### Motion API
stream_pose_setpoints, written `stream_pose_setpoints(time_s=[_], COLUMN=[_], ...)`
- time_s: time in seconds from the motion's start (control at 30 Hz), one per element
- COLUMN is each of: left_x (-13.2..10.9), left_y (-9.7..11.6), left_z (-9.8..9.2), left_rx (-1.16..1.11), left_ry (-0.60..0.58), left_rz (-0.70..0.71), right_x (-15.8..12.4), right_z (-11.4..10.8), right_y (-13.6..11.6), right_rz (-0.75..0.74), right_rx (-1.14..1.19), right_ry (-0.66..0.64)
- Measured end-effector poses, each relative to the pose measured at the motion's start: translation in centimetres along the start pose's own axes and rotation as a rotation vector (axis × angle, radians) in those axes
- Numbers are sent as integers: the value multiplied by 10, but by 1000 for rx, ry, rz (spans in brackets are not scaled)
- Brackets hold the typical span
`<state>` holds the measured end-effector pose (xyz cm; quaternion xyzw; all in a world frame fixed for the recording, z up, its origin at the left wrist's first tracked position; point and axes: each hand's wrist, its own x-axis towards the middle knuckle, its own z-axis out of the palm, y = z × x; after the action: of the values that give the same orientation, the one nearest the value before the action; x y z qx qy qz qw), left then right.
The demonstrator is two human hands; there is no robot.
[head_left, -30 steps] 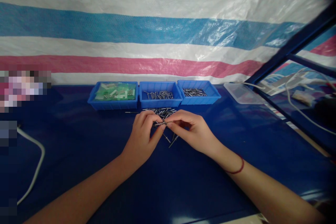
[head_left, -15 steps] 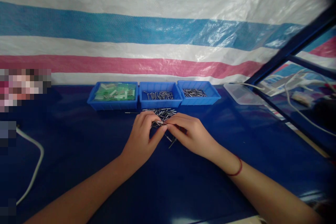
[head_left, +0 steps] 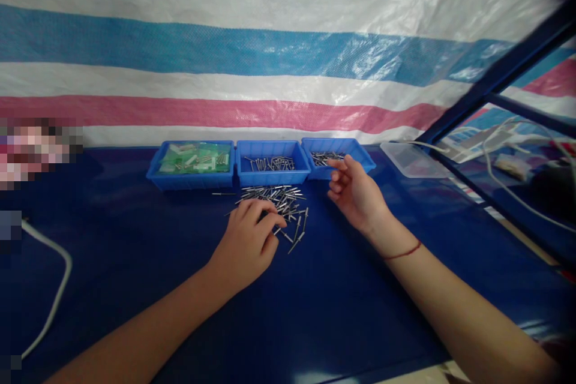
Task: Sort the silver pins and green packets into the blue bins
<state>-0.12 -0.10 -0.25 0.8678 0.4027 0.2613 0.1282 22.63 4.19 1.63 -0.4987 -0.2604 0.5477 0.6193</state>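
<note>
A loose pile of blind rivets [head_left: 294, 195] lies on the blue table in front of the bins. My left hand [head_left: 247, 237] rests over the pile's near left side with bent fingers, thumb and index finger apart. Nothing shows between them, though the other fingertips are partly hidden. My right hand [head_left: 357, 195] is raised at the front of the right blue bin [head_left: 360, 169], palm turned inward and fingers loosely apart, with nothing seen in it. Rivets [head_left: 321, 159] lie inside that bin. The middle blue bin [head_left: 272, 179] also holds rivets.
A left blue bin [head_left: 191, 181] contains green-tinted plastic bags with small parts. To the right are a clear plastic lid or tray [head_left: 414, 161], a dark metal frame [head_left: 477, 87] and white cables. Another white cable [head_left: 67, 264] curves at left. A striped tarp [head_left: 270, 54] hangs behind.
My hands were together over the pile, fingertips pinching small rivets. Now they are apart: the right has moved right and up to the right bin and opened; the left stays over the pile, fingers loosened.
</note>
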Motion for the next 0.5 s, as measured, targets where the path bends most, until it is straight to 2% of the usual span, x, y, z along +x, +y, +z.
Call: stream_pose_setpoints(time_s=[0.23, 0.4, 0.5], left_x=[-1, 0, 2], left_y=[2, 1, 2], left_z=[1, 1, 0], left_rx=[83, 80, 65], left_ry=[-49, -34, 28], left_rz=[39, 45, 42], right_x=[-19, -28, -31], right_z=[11, 15, 16], right_y=[6, 9, 9], right_rz=[52, -88, -182], right_rx=[-48, -319, -534], right_ry=[-189, -289, -372])
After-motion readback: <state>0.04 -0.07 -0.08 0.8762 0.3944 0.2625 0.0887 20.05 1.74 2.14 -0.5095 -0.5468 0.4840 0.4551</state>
